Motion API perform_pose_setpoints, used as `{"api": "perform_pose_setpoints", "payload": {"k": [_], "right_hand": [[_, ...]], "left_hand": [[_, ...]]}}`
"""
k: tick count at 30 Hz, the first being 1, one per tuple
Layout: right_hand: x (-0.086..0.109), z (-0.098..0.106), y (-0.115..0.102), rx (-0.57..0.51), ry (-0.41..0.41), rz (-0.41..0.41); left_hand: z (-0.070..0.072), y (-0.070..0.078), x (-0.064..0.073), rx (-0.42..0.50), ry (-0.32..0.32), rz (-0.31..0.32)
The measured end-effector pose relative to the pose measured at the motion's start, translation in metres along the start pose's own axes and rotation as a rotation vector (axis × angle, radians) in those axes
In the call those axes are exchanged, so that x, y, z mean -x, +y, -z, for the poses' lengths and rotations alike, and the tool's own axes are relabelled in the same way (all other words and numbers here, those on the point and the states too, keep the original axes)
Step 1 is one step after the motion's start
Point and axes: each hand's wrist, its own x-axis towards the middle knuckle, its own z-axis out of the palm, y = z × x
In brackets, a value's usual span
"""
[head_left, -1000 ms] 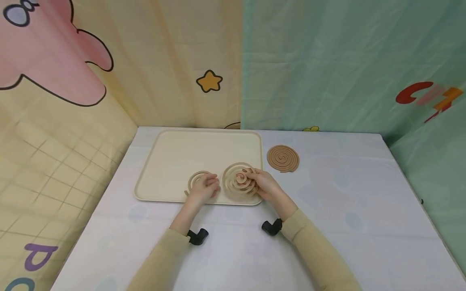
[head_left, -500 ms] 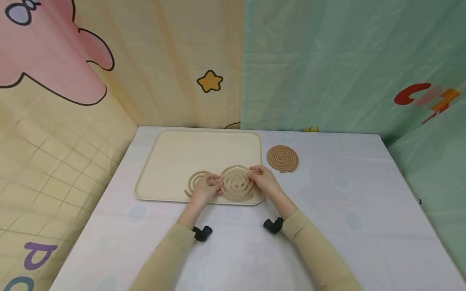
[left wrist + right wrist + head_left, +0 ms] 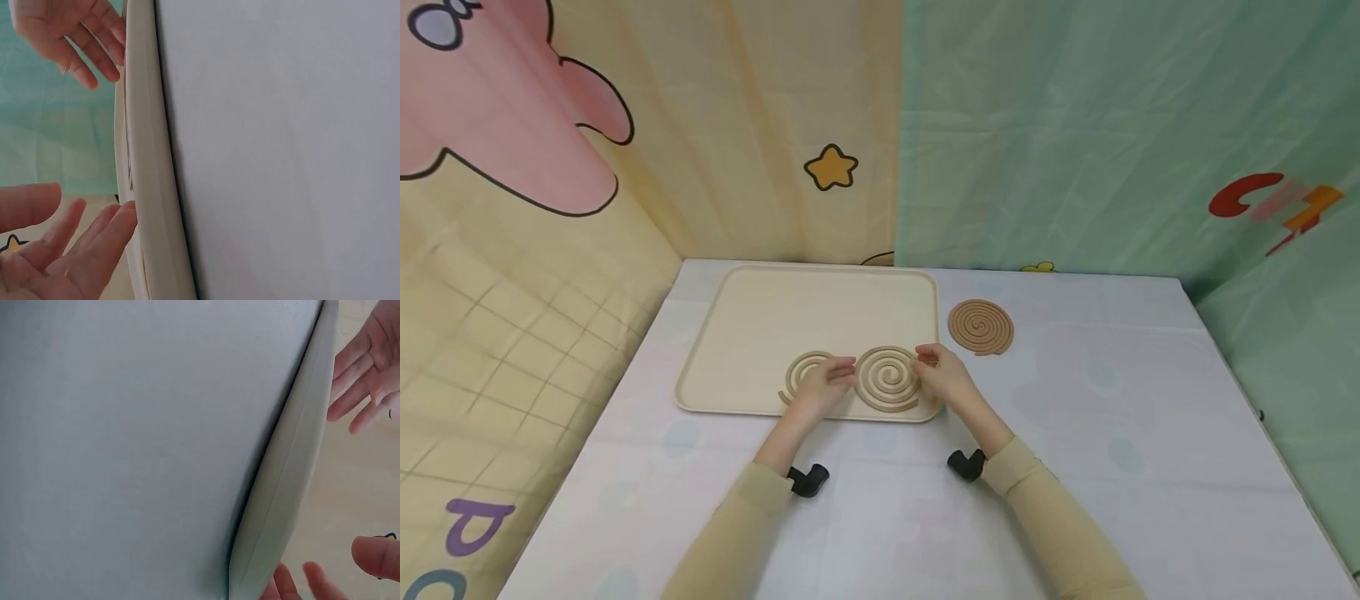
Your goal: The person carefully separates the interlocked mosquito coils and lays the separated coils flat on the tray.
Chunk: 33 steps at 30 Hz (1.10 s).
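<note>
Pale coil between the hands: we see this spiral (image 3: 887, 379) lying flat on the tray, by its near edge and toward the near right corner.
Left hand: we find it (image 3: 826, 383) just beside the pale coil's left side, fingers extended and thumb well apart, holding nothing; whether the fingertips touch the coil we cannot tell.
Right hand: we have it (image 3: 946, 377) over the tray's right edge, fingers parted and loosely extended, holding nothing, fingertips close by the coil's right side; contact we cannot tell.
Second pale coil: we see it (image 3: 797, 373) left of the first, by the tray's near edge, partly hidden by the left hand.
Tray: we see it cream and rounded (image 3: 805, 304), near the table's far left corner.
Brown coil: we spot it (image 3: 981, 326) tightly wound on the table (image 3: 880, 525), just beyond the tray's right edge.
Backdrop: we see yellow cloth (image 3: 737, 125) meeting green cloth (image 3: 1060, 125) behind the table's far edge.
</note>
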Motion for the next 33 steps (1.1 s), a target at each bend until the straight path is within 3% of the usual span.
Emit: {"api": "perform_pose_setpoints", "payload": {"k": [3, 8, 11, 19, 28, 33], "right_hand": [[0.002, 0.002, -0.001, 0.134, -0.014, 0.088], [0.008, 0.000, -0.005, 0.518, -0.101, 0.371], [0.011, -0.003, -0.004, 0.627, -0.174, 0.453], [0.012, -0.006, -0.003, 0.643, -0.271, 0.379], [0.009, -0.003, -0.001, 0.640, -0.260, 0.312], [0.006, 0.002, 0.002, 0.582, -0.220, 0.338]], "left_hand": [[0.015, -0.002, 0.004, -0.058, 0.001, -0.021], [0.047, -0.014, 0.012, -0.266, 0.039, -0.065], [0.059, -0.021, 0.013, -0.370, 0.028, -0.104], [0.066, -0.033, 0.007, -0.466, -0.056, -0.164], [0.063, -0.031, 0.004, -0.464, -0.031, -0.122], [0.064, -0.033, 0.005, -0.441, -0.016, -0.131]]}}
